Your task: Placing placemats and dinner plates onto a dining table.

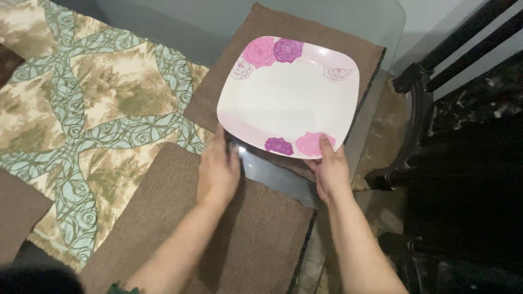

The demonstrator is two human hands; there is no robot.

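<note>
While the square white plate with pink and purple roses (289, 98) sits over the far brown woven place mat (239, 71), both hands hold its near edge. The right hand (329, 169) grips the rim by a pink rose, thumb on top and fingers tucked under. The left hand (218, 169) is at the plate's near left corner, fingers curled under the edge; how tight they grip cannot be told. A second brown woven place mat (256, 239) lies close to the person, under the left arm. Both mats rest on the glass worktop (272, 174). A cream cloth with green swirly bands (92, 120) covers the left side. A dark wooden chair (452, 109) stands to the right.
</note>
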